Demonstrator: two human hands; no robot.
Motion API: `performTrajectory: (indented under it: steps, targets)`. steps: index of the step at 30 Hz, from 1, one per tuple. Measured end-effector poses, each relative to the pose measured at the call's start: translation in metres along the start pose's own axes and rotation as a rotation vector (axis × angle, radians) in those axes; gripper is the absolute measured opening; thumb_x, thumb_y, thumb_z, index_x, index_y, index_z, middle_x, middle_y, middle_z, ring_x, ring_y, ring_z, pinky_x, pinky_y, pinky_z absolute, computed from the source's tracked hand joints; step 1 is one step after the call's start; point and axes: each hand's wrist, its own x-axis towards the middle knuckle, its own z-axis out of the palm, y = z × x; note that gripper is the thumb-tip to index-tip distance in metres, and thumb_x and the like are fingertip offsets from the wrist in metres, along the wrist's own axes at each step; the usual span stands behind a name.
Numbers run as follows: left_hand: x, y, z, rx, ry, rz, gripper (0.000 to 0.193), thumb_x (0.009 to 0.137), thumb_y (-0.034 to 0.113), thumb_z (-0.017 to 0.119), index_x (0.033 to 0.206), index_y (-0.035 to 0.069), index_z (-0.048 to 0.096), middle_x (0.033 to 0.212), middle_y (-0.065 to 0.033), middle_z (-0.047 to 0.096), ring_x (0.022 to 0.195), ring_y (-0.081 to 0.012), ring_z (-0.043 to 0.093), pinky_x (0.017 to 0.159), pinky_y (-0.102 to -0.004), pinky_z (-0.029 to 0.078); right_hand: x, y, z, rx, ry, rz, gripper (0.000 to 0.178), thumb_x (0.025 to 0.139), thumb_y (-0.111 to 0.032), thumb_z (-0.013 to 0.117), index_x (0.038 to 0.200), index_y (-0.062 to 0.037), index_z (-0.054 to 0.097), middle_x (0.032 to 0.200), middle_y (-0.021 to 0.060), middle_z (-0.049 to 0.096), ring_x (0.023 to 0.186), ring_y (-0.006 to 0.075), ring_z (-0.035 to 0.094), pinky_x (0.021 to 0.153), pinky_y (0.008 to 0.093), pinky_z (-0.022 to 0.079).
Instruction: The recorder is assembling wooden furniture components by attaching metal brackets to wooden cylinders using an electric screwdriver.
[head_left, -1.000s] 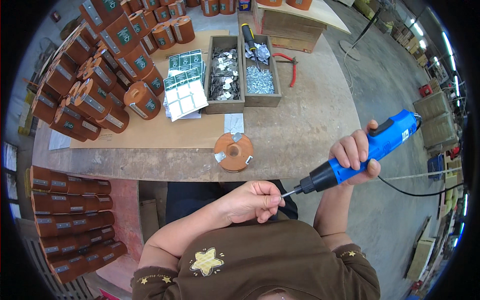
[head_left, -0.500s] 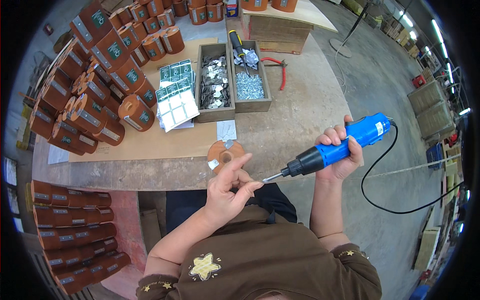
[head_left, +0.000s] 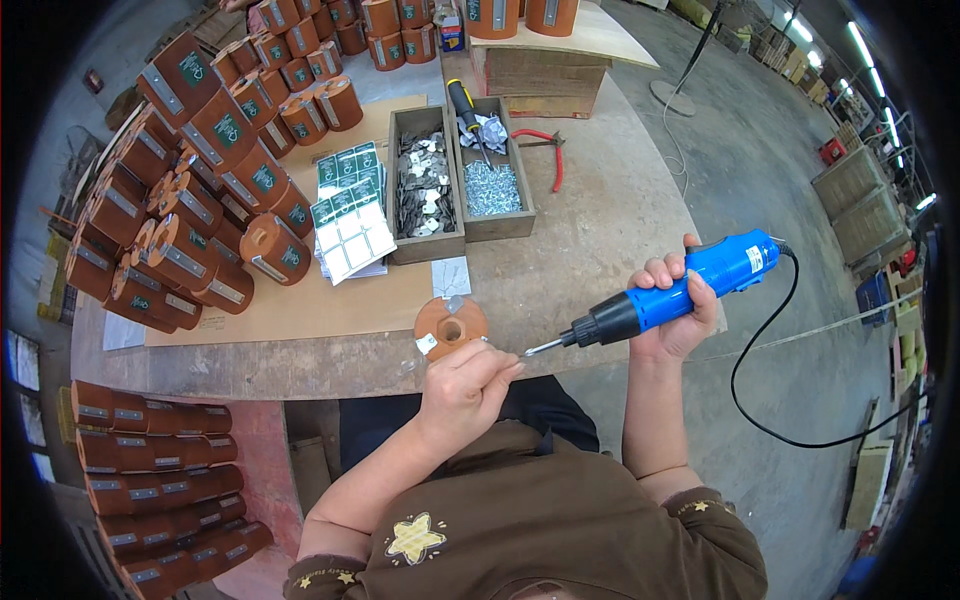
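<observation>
A blue electric screwdriver (head_left: 728,266) with a black nose lies in my right hand (head_left: 677,318), the fingers wrapped round its body. Its silver bit points left and down. At the bit's tip, my left hand (head_left: 462,388) is closed in a pinch; whatever it holds is too small to make out. Just beyond my left knuckles, a round orange-brown block (head_left: 470,318) with a centre hole lies near the table's front edge. On its top are a small grey metal plate (head_left: 455,304) and a white square label (head_left: 427,344).
A wooden box of metal plates (head_left: 425,185) and one of screws (head_left: 494,190) stand behind, the latter holding a hand screwdriver (head_left: 463,105). Label sheets (head_left: 352,235) and red-handled pliers (head_left: 558,165) flank them. Brown cylinders (head_left: 275,248) are stacked left; a black cord (head_left: 765,425) hangs right.
My left fingers, spread half a second ago, have curled in and closed at the bit's tip. My right hand keeps the electric screwdriver in nearly the same place. The view has shifted slightly.
</observation>
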Motion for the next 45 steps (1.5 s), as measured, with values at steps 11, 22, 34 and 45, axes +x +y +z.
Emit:
performTrajectory:
  steps: [11,22,34,45]
  targets:
    - [0.005,0.002,0.003,-0.151,-0.009,-0.127,0.009,0.069,-0.002,0.064,0.077,-0.001,0.060,0.063,-0.0072,0.054,0.049,-0.0134,0.052,0.043,-0.0232,0.041,-0.003,-0.002,0.005,-0.011,-0.047,-0.007,0.049,0.070,-0.008,0.054,0.116,-0.0018,0.037,0.074,0.0056,0.049,0.066,0.0146,0.048,0.063,0.0313,0.043]
    - [-0.002,-0.006,0.008,0.242,-0.118,0.178,0.010,0.068,0.003,0.064,0.071,0.000,0.056,0.060,-0.0076,0.045,0.050,-0.0199,0.051,0.042,-0.0284,0.039,-0.006,-0.002,-0.002,-0.112,-0.038,0.021,0.049,0.072,-0.010,0.051,0.118,-0.0052,0.037,0.075,0.0065,0.051,0.066,0.0164,0.049,0.063,0.0342,0.044]
    - [-0.023,-0.007,-0.002,-0.837,-0.190,-0.951,0.017,0.075,0.001,0.061,0.090,-0.002,0.056,0.072,-0.0090,0.062,0.057,-0.0116,0.059,0.051,-0.0212,0.048,-0.001,-0.009,0.005,-0.076,-0.113,-0.003,0.049,0.071,-0.008,0.053,0.116,-0.0001,0.038,0.076,0.0069,0.048,0.067,0.0150,0.047,0.065,0.0312,0.042]
    - [-0.037,-0.009,0.009,-0.552,-0.060,-0.618,0.019,0.077,0.002,0.058,0.095,-0.003,0.056,0.080,-0.0096,0.064,0.072,-0.0114,0.062,0.064,-0.0218,0.049,-0.021,0.008,0.025,-0.192,-0.286,0.039,0.055,0.072,-0.009,0.050,0.123,-0.0022,0.030,0.078,0.0063,0.047,0.064,0.0142,0.045,0.062,0.0313,0.042]
